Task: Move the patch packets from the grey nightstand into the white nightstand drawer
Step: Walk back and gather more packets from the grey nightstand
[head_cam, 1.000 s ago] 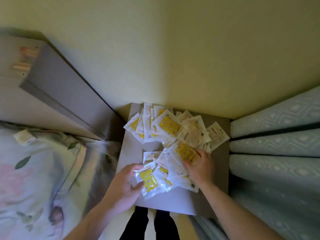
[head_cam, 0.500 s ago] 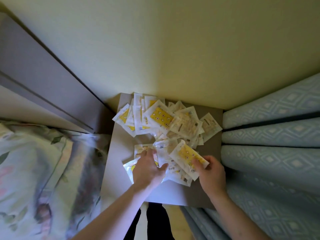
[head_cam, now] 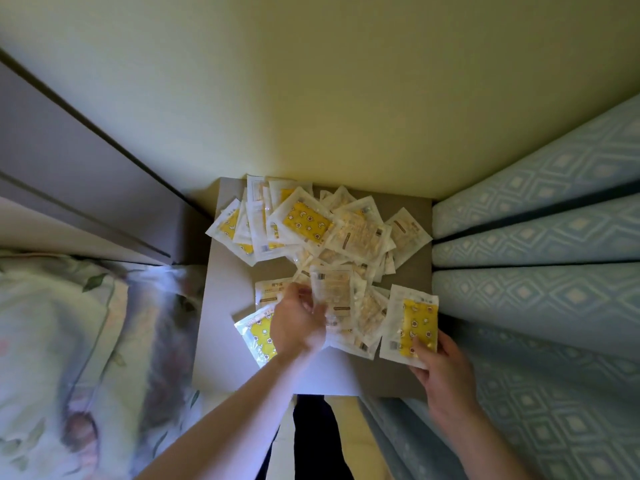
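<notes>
1. Wall (head_cam: 346,98) pale yellow, fills the top half of the head view.
2. Curtain (head_cam: 554,271) pale blue with a diamond pattern, in folds down the right side, up against the nightstand's right edge.
3. Bed (head_cam: 69,341) with floral bedding on the left, blurred.
4. Grey nightstand (head_cam: 225,306) centre, its top surface against the wall.
5. Pile of patch packets (head_cam: 332,230) heaped on the far half of the surface, overlapping; some yellow-printed, some pale.
6. Left hand (head_cam: 298,327) over the near packets, fingers curled, pinching a pale packet (head_cam: 332,289) by its left edge. A yellow packet (head_cam: 258,337) lies partly under that hand.
7. Right hand (head_cam: 440,368) at the near right corner, thumb on top, pinching a yellow-printed packet (head_cam: 412,320) by its lower edge, clear of the pile.
</notes>
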Demonstrator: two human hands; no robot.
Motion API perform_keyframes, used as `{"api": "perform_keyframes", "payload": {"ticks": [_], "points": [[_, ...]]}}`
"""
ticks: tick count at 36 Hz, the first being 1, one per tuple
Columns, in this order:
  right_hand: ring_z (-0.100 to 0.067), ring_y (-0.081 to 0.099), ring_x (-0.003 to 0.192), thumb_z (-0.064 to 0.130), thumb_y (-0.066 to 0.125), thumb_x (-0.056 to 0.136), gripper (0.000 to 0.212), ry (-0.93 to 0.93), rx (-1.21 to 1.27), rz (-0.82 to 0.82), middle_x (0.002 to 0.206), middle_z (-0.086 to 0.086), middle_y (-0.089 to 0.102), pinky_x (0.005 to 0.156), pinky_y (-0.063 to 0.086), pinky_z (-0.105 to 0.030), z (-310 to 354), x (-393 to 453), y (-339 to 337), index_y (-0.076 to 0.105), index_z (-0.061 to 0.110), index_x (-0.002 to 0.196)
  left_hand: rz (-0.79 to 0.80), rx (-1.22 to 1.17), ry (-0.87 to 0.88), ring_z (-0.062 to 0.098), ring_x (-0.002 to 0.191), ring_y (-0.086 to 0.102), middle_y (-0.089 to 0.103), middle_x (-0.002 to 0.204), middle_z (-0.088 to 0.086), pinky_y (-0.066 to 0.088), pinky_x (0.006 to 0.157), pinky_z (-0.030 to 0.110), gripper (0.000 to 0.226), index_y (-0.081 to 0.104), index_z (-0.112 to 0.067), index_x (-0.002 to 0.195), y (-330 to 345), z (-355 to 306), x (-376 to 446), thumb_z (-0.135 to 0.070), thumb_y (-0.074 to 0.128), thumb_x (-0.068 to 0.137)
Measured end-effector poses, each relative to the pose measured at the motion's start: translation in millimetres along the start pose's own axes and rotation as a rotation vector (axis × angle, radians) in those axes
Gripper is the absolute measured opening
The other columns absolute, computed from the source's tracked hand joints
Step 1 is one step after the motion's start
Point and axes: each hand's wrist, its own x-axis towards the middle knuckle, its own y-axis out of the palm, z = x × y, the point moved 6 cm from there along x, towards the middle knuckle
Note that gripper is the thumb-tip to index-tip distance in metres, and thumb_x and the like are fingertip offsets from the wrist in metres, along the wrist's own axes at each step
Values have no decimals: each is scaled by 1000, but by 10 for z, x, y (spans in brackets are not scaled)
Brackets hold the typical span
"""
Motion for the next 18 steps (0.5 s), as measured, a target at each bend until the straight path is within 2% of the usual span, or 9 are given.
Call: {"api": "perform_keyframes", "payload": {"ticks": [2,5,9,14,16,18], "points": [[-24,73,105,4,67,94,25,0,-27,-7,110,-6,78,90,56,-41,18,2,-28,72,16,116,24,-36,47,9,69,61,66,80,-17,47,61,27,6,65,-30,88,-83,54,18,-32,70,89],[-21,75,98,6,66,95,21,-22,-112,2,103,-2,79,84,57,-38,77,16,11,73,17,112,44,-105,92,5,59,50,61,74,-13,40,58,26,18,63,-30,74,-265,182,27,-27,73,89],[-21,75,93,15,69,95,10,-33,-267,35,97,0,79,86,59,-45,61,93,188,73,21,103,37,-122,113,16,67,51,60,76,4,38,58,15,20,59,-22,76,-570,315,-1,-16,70,91],[-20,73,93,15,69,95,11,-47,-402,110,98,0,77,81,58,-37,15,130,588,73,17,105,83,-175,79,17,69,46,58,80,12,36,59,15,16,51,-14,85,-766,532,0,-14,60,98],[-19,71,93,13,68,94,13,-41,-422,107,99,0,75,75,54,-33,-5,162,716,72,16,106,54,-183,67,16,71,50,61,83,5,37,63,15,12,53,-16,89,-799,604,13,-13,59,99],[-19,70,93,16,69,92,13,-52,-472,89,99,1,74,74,51,-32,-36,205,812,71,17,105,23,-205,42,8,67,49,59,77,-9,39,68,22,11,54,-21,93,-805,654,32,-13,59,98]]}}
